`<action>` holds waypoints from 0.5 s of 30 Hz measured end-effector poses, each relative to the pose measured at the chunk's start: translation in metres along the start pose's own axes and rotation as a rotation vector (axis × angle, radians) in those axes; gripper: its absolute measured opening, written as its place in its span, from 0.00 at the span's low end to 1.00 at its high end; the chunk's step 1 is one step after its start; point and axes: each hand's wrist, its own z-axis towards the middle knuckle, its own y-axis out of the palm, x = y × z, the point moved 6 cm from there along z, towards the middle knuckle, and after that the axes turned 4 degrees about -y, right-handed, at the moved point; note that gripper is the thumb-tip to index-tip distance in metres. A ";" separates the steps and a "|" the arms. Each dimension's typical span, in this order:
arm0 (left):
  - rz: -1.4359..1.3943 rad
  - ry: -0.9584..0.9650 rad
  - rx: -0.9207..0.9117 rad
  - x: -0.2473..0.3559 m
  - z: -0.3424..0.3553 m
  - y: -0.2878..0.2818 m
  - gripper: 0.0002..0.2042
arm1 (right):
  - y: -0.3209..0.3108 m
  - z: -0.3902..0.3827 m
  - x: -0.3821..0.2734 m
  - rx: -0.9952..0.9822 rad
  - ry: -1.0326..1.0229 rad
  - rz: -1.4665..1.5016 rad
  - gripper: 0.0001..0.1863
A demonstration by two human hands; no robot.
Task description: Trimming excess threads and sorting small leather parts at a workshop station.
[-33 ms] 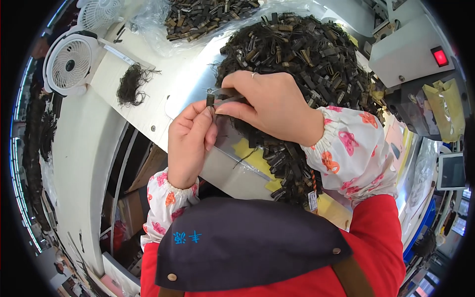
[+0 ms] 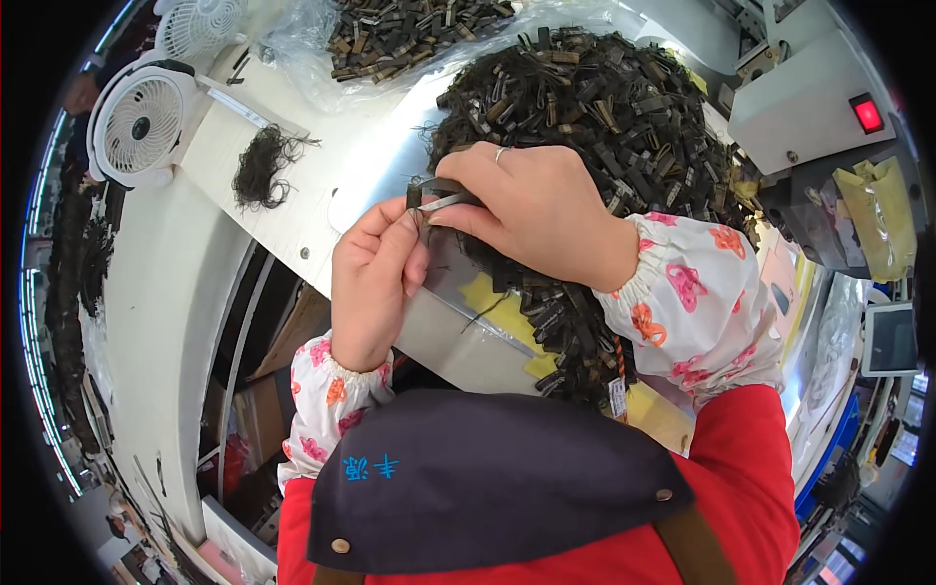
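Between the thumb and fingers of my left hand [image 2: 374,271] is a small dark fabric loop [image 2: 414,197], pinched upright with loose threads at its lower end. My right hand [image 2: 551,210] closes around metal thread snips [image 2: 448,202]. Their two blades point left, one above the other, and their tips reach the loop's side. Whether they touch the fabric I cannot tell. Just behind and beside my right hand rises a big heap of similar dark loops [image 2: 604,112], many with trailing threads.
At the left of the white table [image 2: 210,146] lies a clump of cut threads [image 2: 261,171], near a white fan [image 2: 141,127]. A second loop pile [image 2: 419,39] sits on clear plastic at the back. A grey machine box [image 2: 809,107] with a red lit switch stands at right.
The snips' blades have shifted slightly in my right hand, with the lower blade showing more. My left hand keeps its pinch on the fabric loop in the same place.
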 end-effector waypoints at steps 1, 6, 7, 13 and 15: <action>0.002 0.002 0.002 0.001 0.000 0.001 0.09 | 0.003 -0.002 -0.006 -0.009 -0.099 -0.182 0.15; 0.023 0.041 0.049 0.003 0.000 0.002 0.08 | 0.002 -0.001 -0.012 0.030 -0.170 -0.320 0.06; 0.024 0.039 0.047 0.003 0.001 0.002 0.08 | 0.001 0.000 -0.014 0.030 -0.181 -0.341 0.06; 0.050 0.038 0.023 0.001 0.002 0.004 0.09 | 0.000 -0.003 -0.015 0.029 -0.205 -0.357 0.05; 0.049 0.032 0.019 0.000 0.001 0.003 0.09 | 0.000 -0.003 -0.014 0.011 -0.206 -0.343 0.05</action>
